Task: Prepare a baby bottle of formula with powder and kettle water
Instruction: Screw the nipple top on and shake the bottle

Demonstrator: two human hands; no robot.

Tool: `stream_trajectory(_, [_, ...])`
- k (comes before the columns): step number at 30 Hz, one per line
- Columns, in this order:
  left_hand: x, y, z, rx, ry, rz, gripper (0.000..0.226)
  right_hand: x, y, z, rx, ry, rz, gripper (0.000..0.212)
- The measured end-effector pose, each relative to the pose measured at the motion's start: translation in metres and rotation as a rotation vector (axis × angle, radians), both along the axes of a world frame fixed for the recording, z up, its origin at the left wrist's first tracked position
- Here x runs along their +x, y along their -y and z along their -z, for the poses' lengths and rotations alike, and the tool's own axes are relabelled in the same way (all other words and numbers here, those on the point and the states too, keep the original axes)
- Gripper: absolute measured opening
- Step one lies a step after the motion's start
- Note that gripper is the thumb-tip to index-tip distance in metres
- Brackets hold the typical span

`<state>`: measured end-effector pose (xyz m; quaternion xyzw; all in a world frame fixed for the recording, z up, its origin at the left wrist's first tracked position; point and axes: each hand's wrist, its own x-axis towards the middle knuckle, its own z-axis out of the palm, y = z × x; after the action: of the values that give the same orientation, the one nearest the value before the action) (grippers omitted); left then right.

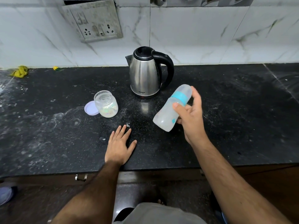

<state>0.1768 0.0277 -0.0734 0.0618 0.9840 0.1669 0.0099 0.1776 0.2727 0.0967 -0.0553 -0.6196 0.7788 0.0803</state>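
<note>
My left hand (120,147) lies flat on the dark speckled stone worktop (226,118), palm down, fingers straight and slightly spread, thumb angled out to the right, bare forearm reaching in from below. My right hand (190,117) is raised above the worktop, wrist bent, fingers and thumb curled round a cloudy plastic baby bottle with a turquoise collar (174,107), held tilted, its capped end up and away from me. Both forearms are bare.

Brushed-steel kettle (144,75); speckled stone counter (226,126)
</note>
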Motion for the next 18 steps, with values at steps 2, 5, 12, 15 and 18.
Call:
stream_trajectory(2, [0.0,0.0,-0.001,0.006,0.0,-0.002,0.067,0.005,0.005,0.001,0.043,0.008,-0.104,0.076])
stream_trajectory(5, [0.0,0.0,-0.001,0.008,-0.001,-0.005,0.063,0.006,0.006,0.001,0.029,0.001,-0.111,0.078])
stream_trajectory(12, [0.0,0.0,-0.001,0.012,0.0,-0.002,0.063,0.005,0.002,0.001,0.09,0.031,-0.159,0.076])
stream_trajectory(15, [0.0,0.0,0.0,0.01,-0.003,0.003,0.066,0.001,-0.003,-0.001,0.031,0.026,-0.07,0.074])
stream_trajectory(18, [0.0,0.0,0.001,0.013,-0.01,0.002,0.075,0.0,-0.003,-0.002,0.009,0.035,-0.063,0.075])
